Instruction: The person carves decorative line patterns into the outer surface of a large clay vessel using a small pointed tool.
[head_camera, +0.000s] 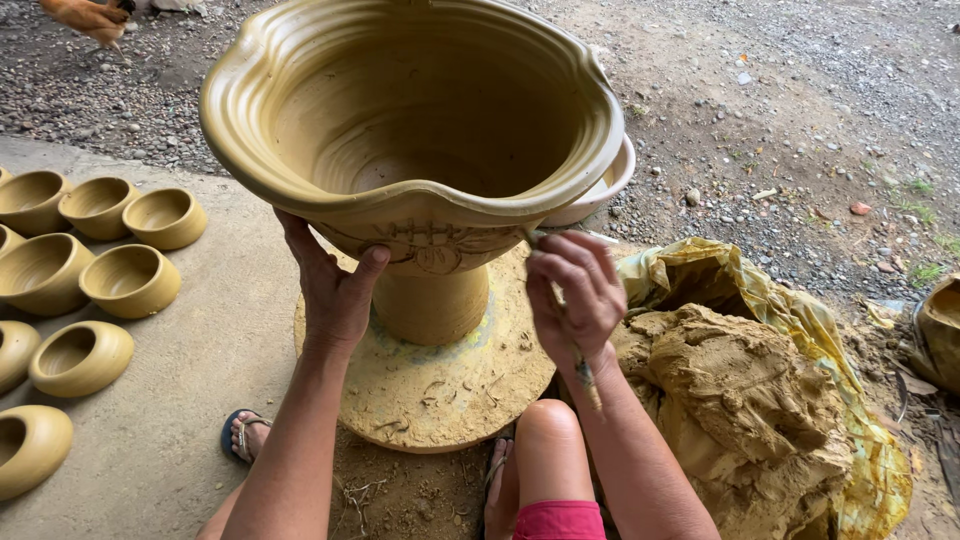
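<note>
A large wet clay pot with a wavy rim and a narrow foot stands on a round clay-smeared wheel. My left hand is pressed flat against the pot's lower outer wall, beside a carved pattern. My right hand holds a thin stick tool, its upper tip touching the pot's wall just under the rim. My knee is below the wheel's edge.
Several small unfired clay bowls sit on the concrete at the left. A big lump of raw clay lies on yellow plastic sheeting at the right. A pale basin is behind the pot. Gravel ground lies beyond, with a chicken at top left.
</note>
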